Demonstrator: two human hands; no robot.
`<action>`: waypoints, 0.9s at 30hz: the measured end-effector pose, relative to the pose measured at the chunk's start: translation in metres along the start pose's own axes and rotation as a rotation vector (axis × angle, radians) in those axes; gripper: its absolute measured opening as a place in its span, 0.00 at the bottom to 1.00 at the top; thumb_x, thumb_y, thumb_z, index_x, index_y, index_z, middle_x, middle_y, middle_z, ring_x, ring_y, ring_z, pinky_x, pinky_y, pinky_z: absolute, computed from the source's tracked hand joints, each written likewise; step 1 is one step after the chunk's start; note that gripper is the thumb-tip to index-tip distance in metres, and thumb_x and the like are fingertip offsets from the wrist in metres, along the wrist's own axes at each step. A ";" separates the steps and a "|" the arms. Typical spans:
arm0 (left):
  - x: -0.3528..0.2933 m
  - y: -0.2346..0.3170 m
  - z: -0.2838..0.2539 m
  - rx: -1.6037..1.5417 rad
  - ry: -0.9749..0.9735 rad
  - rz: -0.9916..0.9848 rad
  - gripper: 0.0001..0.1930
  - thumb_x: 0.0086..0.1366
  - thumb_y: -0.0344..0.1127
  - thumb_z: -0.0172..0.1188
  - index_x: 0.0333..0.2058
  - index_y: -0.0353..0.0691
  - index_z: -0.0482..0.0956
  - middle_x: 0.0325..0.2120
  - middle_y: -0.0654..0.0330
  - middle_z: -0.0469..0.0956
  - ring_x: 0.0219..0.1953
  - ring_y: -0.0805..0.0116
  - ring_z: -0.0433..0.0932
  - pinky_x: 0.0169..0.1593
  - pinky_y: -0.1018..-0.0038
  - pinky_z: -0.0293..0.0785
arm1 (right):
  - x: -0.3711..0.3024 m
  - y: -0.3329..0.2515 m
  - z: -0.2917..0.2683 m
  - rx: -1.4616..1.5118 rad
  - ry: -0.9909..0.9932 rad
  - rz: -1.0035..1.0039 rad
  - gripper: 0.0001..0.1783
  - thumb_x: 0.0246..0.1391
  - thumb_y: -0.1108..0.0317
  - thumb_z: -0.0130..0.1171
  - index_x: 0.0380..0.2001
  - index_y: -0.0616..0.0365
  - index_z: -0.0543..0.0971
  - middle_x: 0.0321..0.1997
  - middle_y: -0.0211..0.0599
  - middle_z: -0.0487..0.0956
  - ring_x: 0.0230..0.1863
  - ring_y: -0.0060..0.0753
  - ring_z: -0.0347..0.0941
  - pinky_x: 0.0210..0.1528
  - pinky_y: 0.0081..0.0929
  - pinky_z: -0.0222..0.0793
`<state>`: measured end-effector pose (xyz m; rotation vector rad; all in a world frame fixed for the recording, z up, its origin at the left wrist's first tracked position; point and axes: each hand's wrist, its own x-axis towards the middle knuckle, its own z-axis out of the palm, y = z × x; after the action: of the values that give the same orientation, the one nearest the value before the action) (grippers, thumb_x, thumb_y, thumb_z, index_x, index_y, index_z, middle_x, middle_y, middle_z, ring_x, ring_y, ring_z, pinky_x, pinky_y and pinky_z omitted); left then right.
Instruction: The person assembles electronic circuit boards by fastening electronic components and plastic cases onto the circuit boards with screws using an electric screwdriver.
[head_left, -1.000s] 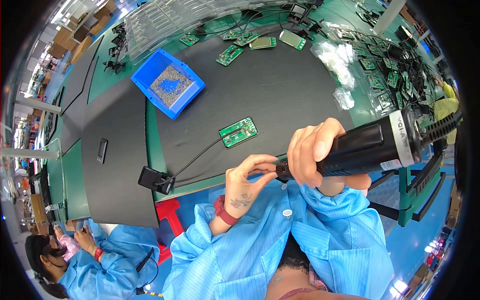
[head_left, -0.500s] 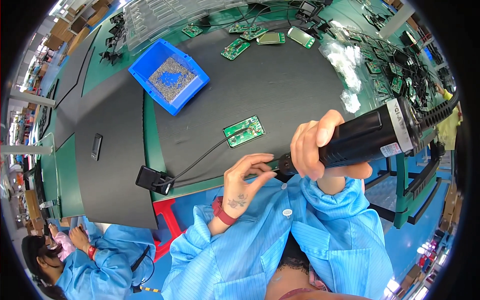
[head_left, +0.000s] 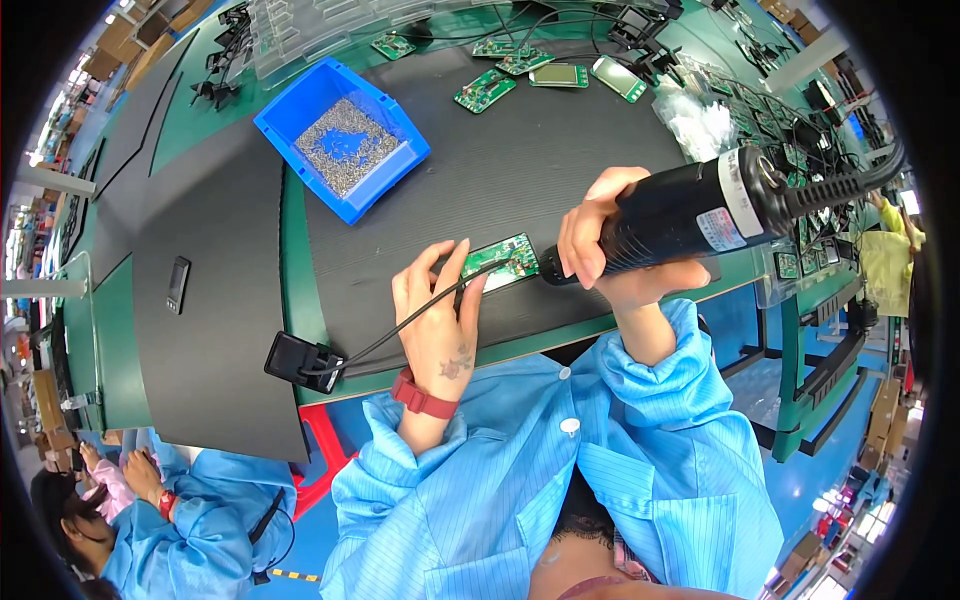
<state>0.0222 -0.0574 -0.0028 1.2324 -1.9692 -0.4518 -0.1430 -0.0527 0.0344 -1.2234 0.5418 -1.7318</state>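
My right hand [head_left: 625, 240] is wrapped round a black electric screwdriver [head_left: 680, 215], held nearly level. Its nose points left, close to the right end of a green circuit board [head_left: 515, 262]; whether the tip touches the board cannot be made out. My left hand [head_left: 435, 310] has its thumb and index finger about the board's left end, the other fingers stretched out. A black cable [head_left: 405, 322] runs from the board across this hand to a small black housing [head_left: 303, 362] at the table's near edge.
A blue bin [head_left: 400, 160] of small metal screws stands on the dark mat [head_left: 560, 130]. Farther back lie several circuit boards [head_left: 487, 90], clear plastic bags [head_left: 695, 125] and tangled cables. A small dark device [head_left: 178, 285] lies left. A co-worker [head_left: 200, 515] sits at lower left.
My left hand has moved up and left from the screwdriver's nose to the board's left end. The screwdriver has moved left and up, its nose now close to the board's right end.
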 end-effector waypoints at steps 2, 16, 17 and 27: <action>0.002 -0.006 0.004 -0.018 -0.009 -0.007 0.13 0.45 0.25 0.60 0.34 0.40 0.77 0.37 0.64 0.70 0.33 0.69 0.66 0.36 0.77 0.65 | 0.001 0.002 0.000 -0.015 -0.009 0.004 0.49 0.28 0.25 0.49 0.38 0.63 0.63 0.09 0.28 0.67 0.09 0.19 0.62 0.11 0.14 0.60; 0.004 -0.015 0.008 -0.082 -0.071 0.003 0.16 0.42 0.25 0.61 0.35 0.42 0.77 0.32 0.64 0.70 0.30 0.69 0.65 0.33 0.77 0.65 | 0.004 0.006 0.000 -0.043 -0.046 0.049 0.49 0.27 0.25 0.50 0.38 0.62 0.64 0.09 0.28 0.67 0.09 0.18 0.62 0.11 0.14 0.61; 0.005 -0.015 0.008 -0.085 -0.072 0.003 0.16 0.42 0.24 0.61 0.35 0.42 0.77 0.32 0.64 0.70 0.30 0.69 0.65 0.33 0.77 0.65 | 0.005 0.007 0.000 -0.014 -0.066 0.054 0.48 0.27 0.27 0.53 0.37 0.63 0.65 0.10 0.29 0.68 0.09 0.18 0.63 0.11 0.13 0.60; 0.007 -0.018 0.009 -0.087 -0.089 0.000 0.16 0.41 0.24 0.62 0.34 0.41 0.77 0.31 0.64 0.70 0.29 0.70 0.65 0.32 0.78 0.65 | 0.017 0.023 -0.012 0.218 -0.362 0.017 0.40 0.24 0.40 0.67 0.34 0.62 0.68 0.12 0.34 0.71 0.11 0.18 0.64 0.12 0.10 0.60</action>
<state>0.0250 -0.0731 -0.0171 1.1762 -2.0019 -0.5954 -0.1455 -0.0802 0.0200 -1.3279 0.1439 -1.4648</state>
